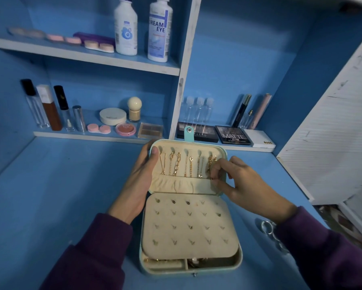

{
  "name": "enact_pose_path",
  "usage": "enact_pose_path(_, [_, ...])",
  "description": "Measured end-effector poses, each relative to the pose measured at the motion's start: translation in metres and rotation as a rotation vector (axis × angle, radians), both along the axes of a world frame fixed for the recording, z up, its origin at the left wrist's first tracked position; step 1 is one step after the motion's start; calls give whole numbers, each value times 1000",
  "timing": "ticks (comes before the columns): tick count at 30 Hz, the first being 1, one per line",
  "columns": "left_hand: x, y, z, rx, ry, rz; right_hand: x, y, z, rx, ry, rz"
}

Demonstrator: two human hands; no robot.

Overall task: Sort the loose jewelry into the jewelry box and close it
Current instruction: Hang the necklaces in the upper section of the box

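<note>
Purple sleeves (96,254) frame a mint, rounded jewelry box (240,256) lying open on the blue worktop (71,195). A cream, velvety pad (188,233) with rows of small studs covers its base. Metal rings (267,227) lie on the worktop just beside the right sleeve. The raised lid (176,186) carries gold chains hung in a row above a gathered pocket. The left hand (139,181) grips the lid's left edge, thumb on the rim. The right hand (245,185) pinches the rightmost chain (209,164). Behind, a black palette (232,135) reads "MATTE", and a white bottle (159,28) on the upper shelf (92,57) reads "DREAM EYE".
</note>
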State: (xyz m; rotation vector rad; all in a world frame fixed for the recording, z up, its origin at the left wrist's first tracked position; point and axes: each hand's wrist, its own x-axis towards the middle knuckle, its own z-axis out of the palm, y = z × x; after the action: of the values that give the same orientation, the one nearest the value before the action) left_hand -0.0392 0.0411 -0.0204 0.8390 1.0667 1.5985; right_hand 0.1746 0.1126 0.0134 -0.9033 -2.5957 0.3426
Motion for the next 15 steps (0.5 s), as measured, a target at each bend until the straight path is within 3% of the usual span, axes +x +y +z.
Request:
enact_pose_path(6, [1,0,0,5,15,8,-1,-3,3,33,-40,-25])
enact_pose_path(13, [1,-1,1,14,6,2,3,1,3,206,269,-131])
enact_pose_path(15, [1,-1,1,13,4,5,1,9,5,175,307,-212])
